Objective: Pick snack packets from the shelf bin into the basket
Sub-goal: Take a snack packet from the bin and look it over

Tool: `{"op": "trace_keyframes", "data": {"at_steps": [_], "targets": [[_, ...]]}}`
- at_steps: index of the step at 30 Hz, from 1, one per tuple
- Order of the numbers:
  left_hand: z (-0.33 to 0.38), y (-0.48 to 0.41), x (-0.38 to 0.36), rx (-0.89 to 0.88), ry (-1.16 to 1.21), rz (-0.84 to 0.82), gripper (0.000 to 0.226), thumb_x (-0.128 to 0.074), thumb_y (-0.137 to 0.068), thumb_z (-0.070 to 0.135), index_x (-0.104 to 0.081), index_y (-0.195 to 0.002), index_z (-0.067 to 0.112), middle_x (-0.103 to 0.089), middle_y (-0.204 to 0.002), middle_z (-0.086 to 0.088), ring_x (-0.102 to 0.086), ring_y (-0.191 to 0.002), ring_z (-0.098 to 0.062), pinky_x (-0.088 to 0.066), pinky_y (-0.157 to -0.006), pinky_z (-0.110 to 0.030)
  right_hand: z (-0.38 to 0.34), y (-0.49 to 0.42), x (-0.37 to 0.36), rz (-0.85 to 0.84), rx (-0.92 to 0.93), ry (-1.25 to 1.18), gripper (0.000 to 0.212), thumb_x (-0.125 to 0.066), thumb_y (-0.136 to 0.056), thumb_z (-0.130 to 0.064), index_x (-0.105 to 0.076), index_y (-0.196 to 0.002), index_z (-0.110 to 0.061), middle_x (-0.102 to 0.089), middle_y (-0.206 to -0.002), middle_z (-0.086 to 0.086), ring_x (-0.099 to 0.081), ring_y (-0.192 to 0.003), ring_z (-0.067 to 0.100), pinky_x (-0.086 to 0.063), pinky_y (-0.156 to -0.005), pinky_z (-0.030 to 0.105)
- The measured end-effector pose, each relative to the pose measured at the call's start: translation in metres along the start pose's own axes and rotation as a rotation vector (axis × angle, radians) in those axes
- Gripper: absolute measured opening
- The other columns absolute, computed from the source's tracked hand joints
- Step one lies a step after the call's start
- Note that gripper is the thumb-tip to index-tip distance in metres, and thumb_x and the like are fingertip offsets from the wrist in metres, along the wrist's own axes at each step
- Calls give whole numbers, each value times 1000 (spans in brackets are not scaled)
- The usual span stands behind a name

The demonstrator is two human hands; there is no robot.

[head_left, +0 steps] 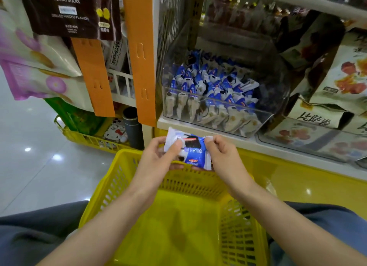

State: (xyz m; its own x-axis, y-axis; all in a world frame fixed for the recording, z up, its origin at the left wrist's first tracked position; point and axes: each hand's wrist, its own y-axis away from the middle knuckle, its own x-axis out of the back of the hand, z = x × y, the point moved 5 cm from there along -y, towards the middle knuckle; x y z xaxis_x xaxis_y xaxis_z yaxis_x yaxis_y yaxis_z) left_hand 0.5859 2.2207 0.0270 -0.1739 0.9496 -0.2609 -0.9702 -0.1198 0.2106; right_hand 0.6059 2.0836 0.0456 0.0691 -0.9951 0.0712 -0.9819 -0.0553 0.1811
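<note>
A blue and white snack packet (193, 149) is held between both hands, above the far rim of the yellow basket (238, 226). My left hand (158, 156) pinches its left edge and my right hand (220, 154) pinches its right edge. The basket sits on my lap and its floor looks bare. On the shelf above stands a clear plastic bin (264, 119) with several more blue and white packets (210, 87) piled inside.
Larger snack bags (341, 81) fill the shelf to the right of the bin. Orange hanging strips (142, 57) and hanging bags (65, 11) lie to the left. A low yellow basket (85, 138) and a dark cylinder (133, 126) stand on the shiny floor at left.
</note>
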Motion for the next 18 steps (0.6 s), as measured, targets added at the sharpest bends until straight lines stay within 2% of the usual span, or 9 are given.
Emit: {"op": "trace_keyframes", "data": {"at_steps": [2,5,7,9,12,14,15,18], "targets": [[-1,-1,1,-18,11,-7,22,-63,-84,13,-56,-105,10,-72,-90,-4,-69,-77,-10,-53,-59,-19,11,0,0,6,-113,-100,22,-37,-99,-13,-46,-109,5,-62,-106,25,-65,-72,20,-57,-56,30],[5,-4,7,-117,-55,-9,15,-60,-86,9,-61,-100,8,-71,-94,-3,-67,-81,-6,-53,-64,-17,17,3,-5,-121,-134,-9,20,-41,-97,-4,-38,-116,-5,-62,-111,19,-62,-76,17,-54,-61,24],[9,-6,11,-160,-121,-37,13,-60,-86,9,-63,-96,14,-71,-94,1,-66,-84,-4,-52,-67,-16,19,6,-10,-245,-57,187,34,-51,-91,0,-36,-121,-8,-60,-111,9,-60,-85,13,-53,-75,27],[11,-6,9,-174,-183,-112,16,-61,-85,7,-64,-94,20,-71,-90,5,-66,-83,-3,-51,-66,-15,15,8,-11,-291,67,359,43,-61,-86,-3,-39,-123,-9,-58,-113,0,-57,-99,9,-48,-88,28],[9,-2,2,-153,-276,-230,17,-60,-86,8,-61,-94,23,-72,-80,9,-66,-75,-2,-51,-61,-15,7,8,-7,-266,113,301,35,-64,-85,-9,-48,-116,-11,-62,-111,3,-60,-102,13,-50,-87,29],[8,0,1,-158,-299,-211,8,-57,-89,15,-60,-92,22,-71,-77,11,-66,-72,-1,-52,-58,-17,5,6,-6,-243,112,284,29,-66,-84,-12,-52,-108,-16,-65,-108,2,-62,-100,13,-52,-85,28],[8,0,2,-172,-302,-177,6,-55,-90,18,-59,-88,20,-70,-75,9,-66,-71,-2,-53,-57,-18,5,6,-5,-229,132,309,27,-67,-83,-12,-53,-105,-19,-66,-106,0,-63,-97,11,-52,-83,25],[8,-2,7,-159,-244,-93,17,-49,-93,18,-58,-81,11,-69,-81,-2,-68,-72,-8,-53,-57,-19,4,6,-4,-156,184,341,27,-70,-81,-15,-52,-97,-28,-65,-99,-11,-61,-88,-2,-48,-72,10]]}}
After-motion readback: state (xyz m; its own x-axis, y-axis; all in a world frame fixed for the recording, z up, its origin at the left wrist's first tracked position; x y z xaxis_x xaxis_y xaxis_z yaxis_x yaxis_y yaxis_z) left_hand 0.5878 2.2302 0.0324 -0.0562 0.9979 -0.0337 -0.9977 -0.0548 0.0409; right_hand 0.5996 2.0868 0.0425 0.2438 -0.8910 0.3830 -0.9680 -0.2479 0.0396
